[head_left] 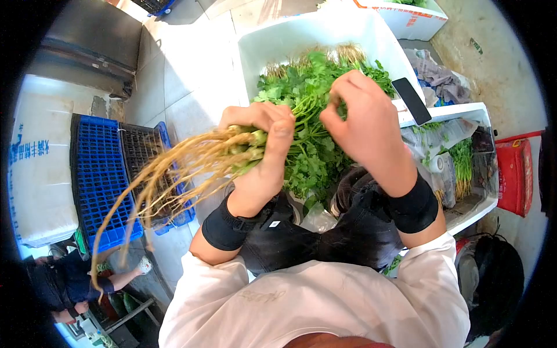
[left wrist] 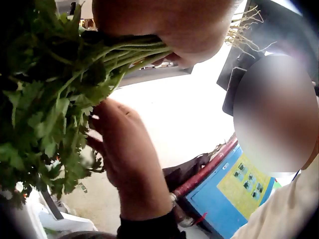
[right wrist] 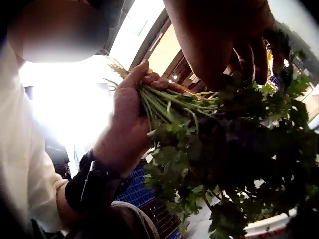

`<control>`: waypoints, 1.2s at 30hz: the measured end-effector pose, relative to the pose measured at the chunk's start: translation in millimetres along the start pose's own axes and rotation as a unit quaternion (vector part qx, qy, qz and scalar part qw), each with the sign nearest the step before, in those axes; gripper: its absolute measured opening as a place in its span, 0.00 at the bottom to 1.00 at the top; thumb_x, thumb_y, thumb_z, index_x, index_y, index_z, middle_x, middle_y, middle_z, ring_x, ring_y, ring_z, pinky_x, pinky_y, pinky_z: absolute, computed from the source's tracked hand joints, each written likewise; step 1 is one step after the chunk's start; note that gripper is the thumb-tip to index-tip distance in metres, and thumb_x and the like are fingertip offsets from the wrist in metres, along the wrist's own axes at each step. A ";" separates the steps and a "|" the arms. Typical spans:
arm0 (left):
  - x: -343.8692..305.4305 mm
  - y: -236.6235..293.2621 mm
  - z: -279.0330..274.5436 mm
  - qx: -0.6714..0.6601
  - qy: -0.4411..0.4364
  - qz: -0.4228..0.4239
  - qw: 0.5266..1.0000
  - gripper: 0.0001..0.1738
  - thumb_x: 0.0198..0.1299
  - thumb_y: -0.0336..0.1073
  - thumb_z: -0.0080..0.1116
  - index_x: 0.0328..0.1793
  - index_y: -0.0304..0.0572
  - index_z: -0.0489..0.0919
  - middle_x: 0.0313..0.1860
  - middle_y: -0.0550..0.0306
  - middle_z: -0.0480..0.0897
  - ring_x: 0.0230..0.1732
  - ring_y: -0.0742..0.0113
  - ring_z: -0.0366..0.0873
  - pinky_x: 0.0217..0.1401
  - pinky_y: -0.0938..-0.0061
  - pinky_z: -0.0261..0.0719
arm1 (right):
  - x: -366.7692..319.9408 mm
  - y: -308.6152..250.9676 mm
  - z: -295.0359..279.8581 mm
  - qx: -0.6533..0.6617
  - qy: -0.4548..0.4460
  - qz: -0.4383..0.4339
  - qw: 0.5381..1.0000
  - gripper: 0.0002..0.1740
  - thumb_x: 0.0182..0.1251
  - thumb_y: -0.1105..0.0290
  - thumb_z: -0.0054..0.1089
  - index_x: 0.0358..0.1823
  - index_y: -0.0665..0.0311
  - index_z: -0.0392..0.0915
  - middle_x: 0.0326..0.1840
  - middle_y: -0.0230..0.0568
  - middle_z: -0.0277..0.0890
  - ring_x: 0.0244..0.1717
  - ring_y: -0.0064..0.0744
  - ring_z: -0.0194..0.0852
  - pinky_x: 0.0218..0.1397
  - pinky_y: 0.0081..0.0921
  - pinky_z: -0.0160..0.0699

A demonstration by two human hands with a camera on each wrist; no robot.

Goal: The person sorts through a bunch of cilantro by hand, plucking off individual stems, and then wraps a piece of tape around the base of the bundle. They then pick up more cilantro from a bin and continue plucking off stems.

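Rooted bunch of green leafy herbs [head_left: 246, 153] here in the left hand [head_left: 274, 153], roots out leftward, leaves towards the big rectangular white foam box [head_left: 325, 30], and the right hand [head_left: 366, 119] is to their right! Flat black phone [head_left: 411, 101] at that box's right edge, second white foam box [head_left: 491, 174] just beyond, red rectangular bag [head_left: 515, 177] farther right! Over left: dark plastic crate [head_left: 130, 152], then blue plastic grid crate [head_left: 104, 180] outside it!

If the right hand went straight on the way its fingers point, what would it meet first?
Likely the leafy green bunch gripped by the left hand: the right hand points at its leaves, though depth is unclear and it may already touch them.
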State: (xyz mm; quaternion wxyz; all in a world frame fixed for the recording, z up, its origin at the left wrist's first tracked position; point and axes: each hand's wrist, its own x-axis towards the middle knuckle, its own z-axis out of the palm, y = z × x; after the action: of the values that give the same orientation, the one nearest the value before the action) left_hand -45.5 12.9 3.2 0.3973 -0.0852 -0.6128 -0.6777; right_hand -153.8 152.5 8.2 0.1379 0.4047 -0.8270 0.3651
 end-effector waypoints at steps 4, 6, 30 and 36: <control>6.5 -2.6 -11.7 -0.017 0.014 0.030 0.999 0.12 0.74 0.31 0.59 0.47 0.41 0.64 0.30 0.57 0.75 0.31 0.68 0.72 0.50 0.62 0.80 | 10.3 12.2 -13.8 0.002 0.039 0.050 0.998 0.06 0.58 0.70 0.67 0.31 0.64 0.78 0.34 0.44 0.79 0.37 0.49 0.80 0.41 0.40 0.80; 8.6 -2.7 -17.7 -0.005 0.037 0.025 0.999 0.12 0.74 0.31 0.59 0.47 0.42 0.64 0.30 0.57 0.76 0.31 0.68 0.72 0.49 0.62 0.79 | 13.4 19.3 -15.5 0.048 0.091 0.086 0.991 0.07 0.63 0.70 0.64 0.35 0.66 0.78 0.31 0.44 0.82 0.32 0.46 0.81 0.40 0.37 0.80; 2.6 -4.2 -1.9 -0.083 0.055 -0.252 0.963 0.10 0.71 0.35 0.66 0.48 0.42 0.75 0.60 0.54 0.77 0.61 0.67 0.73 0.67 0.70 0.70 | -4.5 -17.5 10.7 0.150 -0.152 -0.082 0.973 0.48 0.58 0.63 0.76 0.74 0.79 0.61 0.55 0.62 0.77 0.55 0.62 0.77 0.61 0.47 0.76; 6.0 -8.2 4.1 -0.108 0.086 -0.311 0.940 0.12 0.66 0.31 0.70 0.51 0.39 0.79 0.63 0.56 0.76 0.59 0.72 0.74 0.62 0.74 0.74 | -2.9 -25.9 10.0 0.145 -0.264 0.002 0.953 0.40 0.64 0.72 0.65 0.75 0.75 0.58 0.58 0.66 0.75 0.58 0.63 0.75 0.59 0.50 0.76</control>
State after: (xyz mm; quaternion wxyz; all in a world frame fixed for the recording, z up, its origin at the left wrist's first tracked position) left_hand -56.2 13.5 1.6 0.2060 0.1261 -0.4956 -0.8343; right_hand -131.4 136.5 12.5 -0.1466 0.5010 -0.7725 0.3616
